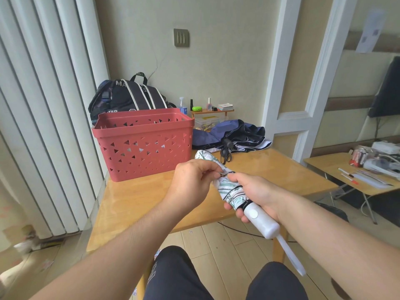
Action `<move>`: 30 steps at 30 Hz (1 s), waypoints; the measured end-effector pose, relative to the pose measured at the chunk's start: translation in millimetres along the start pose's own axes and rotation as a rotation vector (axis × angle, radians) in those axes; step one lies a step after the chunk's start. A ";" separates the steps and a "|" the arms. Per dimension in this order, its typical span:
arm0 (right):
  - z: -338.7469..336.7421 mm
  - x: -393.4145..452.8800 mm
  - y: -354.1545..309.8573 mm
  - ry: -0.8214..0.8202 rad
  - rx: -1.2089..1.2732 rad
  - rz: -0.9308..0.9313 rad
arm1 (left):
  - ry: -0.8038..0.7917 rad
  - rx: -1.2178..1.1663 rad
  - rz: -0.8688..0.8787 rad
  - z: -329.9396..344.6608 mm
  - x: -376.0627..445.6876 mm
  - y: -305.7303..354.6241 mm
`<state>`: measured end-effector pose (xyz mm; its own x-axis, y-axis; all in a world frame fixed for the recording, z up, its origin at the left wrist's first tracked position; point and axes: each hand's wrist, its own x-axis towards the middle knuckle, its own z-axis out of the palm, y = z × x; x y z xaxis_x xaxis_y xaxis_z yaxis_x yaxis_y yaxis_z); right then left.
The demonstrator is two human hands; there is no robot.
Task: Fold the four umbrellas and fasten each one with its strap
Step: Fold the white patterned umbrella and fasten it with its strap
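Note:
A folded white umbrella [227, 187] with a green leaf print and a white handle sits in my two hands above the wooden table [134, 198]. My right hand [253, 195] is wrapped around its rolled canopy just above the handle. My left hand [192, 182] pinches the small strap end with its metal snap against the canopy. A dark blue umbrella [233, 135] lies loose and unfolded at the table's far side, its black handle and cord pointing toward me.
A red plastic basket [142, 144] stands on the table's left, a dark backpack [127, 96] behind it. Bottles and small items sit on a small shelf [212, 110] by the wall. A second table [357, 174] with pens stands at right. My knees are below.

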<state>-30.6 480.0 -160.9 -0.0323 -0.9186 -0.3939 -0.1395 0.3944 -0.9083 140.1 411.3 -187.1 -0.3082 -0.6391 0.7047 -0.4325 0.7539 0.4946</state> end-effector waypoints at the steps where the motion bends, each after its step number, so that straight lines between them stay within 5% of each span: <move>1: 0.2 -1.0 -0.5 -0.002 0.005 0.004 | 0.014 0.007 0.017 0.3 -0.5 -0.1; 14: 5.3 -1.8 -6.1 0.009 0.037 0.030 | 0.093 0.213 0.394 2.0 3.1 -14.7; 22: 1.9 3.3 -1.9 0.012 0.020 -0.013 | 0.025 0.176 0.427 -5.8 2.0 -25.9; 24: -0.6 5.0 3.5 0.028 0.027 -0.048 | -0.041 0.094 0.277 -12.0 -5.0 -24.5; 26: -1.2 7.2 9.5 0.057 0.025 -0.119 | -0.012 -0.043 -0.065 -11.5 -10.8 -20.0; 28: 1.5 7.8 15.1 0.045 0.041 -0.194 | 0.036 -0.362 -0.464 -4.0 -5.7 -18.9; 30: 7.1 8.2 19.8 -0.015 0.081 -0.256 | -0.092 -0.810 -0.765 3.7 6.6 -18.8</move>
<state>-26.6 480.5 -183.1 0.0087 -0.9884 -0.1517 -0.0618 0.1509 -0.9866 143.1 392.3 -193.6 -0.2735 -0.9606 0.0488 0.1339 0.0123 0.9909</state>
